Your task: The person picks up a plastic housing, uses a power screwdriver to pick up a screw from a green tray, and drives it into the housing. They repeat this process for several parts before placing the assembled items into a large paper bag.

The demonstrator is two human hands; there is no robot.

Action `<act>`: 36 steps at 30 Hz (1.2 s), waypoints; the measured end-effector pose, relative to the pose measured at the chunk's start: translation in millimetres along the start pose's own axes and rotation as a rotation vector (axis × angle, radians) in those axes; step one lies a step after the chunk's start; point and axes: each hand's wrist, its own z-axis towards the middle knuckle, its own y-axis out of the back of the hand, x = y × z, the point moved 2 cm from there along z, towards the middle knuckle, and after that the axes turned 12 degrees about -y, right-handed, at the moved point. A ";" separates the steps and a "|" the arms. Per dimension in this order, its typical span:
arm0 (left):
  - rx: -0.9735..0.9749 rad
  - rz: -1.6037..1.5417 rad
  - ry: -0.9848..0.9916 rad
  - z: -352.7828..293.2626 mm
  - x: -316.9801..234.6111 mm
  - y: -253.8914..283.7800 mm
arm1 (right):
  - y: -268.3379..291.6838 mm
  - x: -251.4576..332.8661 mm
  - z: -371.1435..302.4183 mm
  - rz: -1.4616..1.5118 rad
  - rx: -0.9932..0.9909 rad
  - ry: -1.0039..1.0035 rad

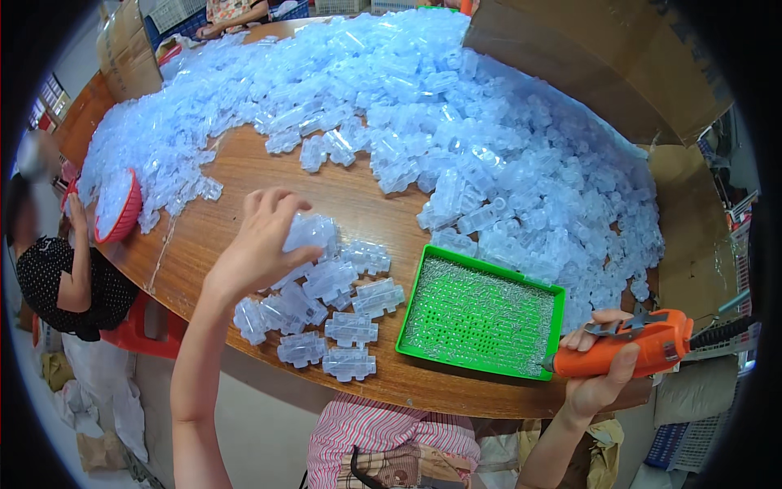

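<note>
My left hand (262,236) hovers with spread, curved fingers over a small group of clear plastic housings (329,280) near the table's front edge. Nothing shows in its grasp. In my right hand (601,389) is an orange power screwdriver (652,344) with a metal lever along its body, the fingers wrapped round it. Its tip points left and reaches the lower right corner of a shallow green tray (471,367). Many tiny silver screws (513,301) lie scattered in that tray, thickest along its sides.
A large heap of clear plastic housings (440,106) covers the wooden table's (236,171) far side and right. Cardboard (603,65) walls the heap at right. A co-worker (69,277) sits left by a red basket (122,213); another person (236,12) is at the back.
</note>
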 end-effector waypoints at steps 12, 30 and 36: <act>-0.174 -0.086 -0.507 147.6 -52.2 -77.8 | -6.9 -4.5 -6.8 0.018 0.031 -0.045; 0.551 -2.447 0.143 23.7 -126.7 -73.1 | -4.4 -2.8 -6.4 0.022 0.061 -0.046; 0.514 -2.193 0.115 13.3 -135.8 -81.2 | -2.1 -4.2 -10.0 0.023 0.061 -0.088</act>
